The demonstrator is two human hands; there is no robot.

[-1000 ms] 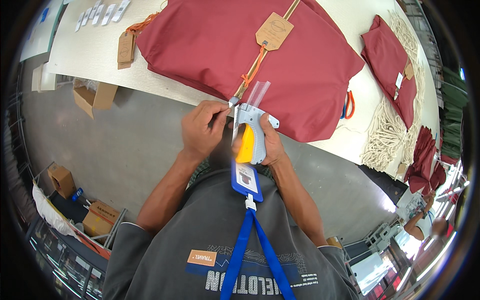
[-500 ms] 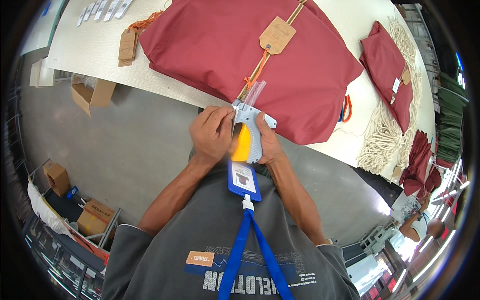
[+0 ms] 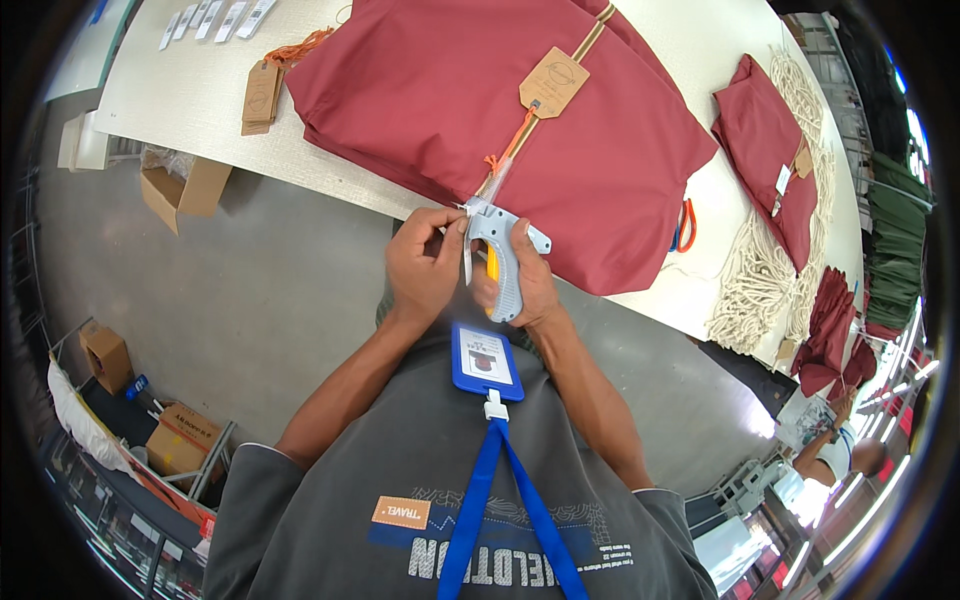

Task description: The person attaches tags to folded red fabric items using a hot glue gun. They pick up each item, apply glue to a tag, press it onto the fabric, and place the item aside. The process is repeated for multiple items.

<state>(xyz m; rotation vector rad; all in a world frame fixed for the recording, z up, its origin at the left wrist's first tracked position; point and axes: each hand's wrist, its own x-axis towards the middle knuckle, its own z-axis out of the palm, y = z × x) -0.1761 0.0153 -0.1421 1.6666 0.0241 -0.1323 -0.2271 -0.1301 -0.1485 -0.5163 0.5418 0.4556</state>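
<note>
My right hand [image 3: 528, 285] is wrapped round a grey tagging gun [image 3: 507, 262], its fingers squeezing the yellow trigger. A strip of clear tag fasteners stands up from the gun's top. At the gun's nose, my left hand [image 3: 425, 262] pinches a narrow white label [image 3: 468, 262], seen nearly edge-on. Just beyond the gun lies a folded dark red fabric piece [image 3: 430, 110] on the table, with a striped cord running across it. A brown cardboard hang tag [image 3: 554, 82] is fixed to that cord by an orange string.
Brown tags [image 3: 262, 95] with orange strings and several white labels [image 3: 229, 20] lie at the table's left. To the right are orange-handled scissors [image 3: 685, 226], bundled cream cord [image 3: 755, 285] and another folded red piece [image 3: 765, 150]. A person [image 3: 830, 455] works at far right.
My right fingers have closed on the trigger, which has drawn in toward the gun's handle. The left hand stays at the nose with the label, shifted only slightly.
</note>
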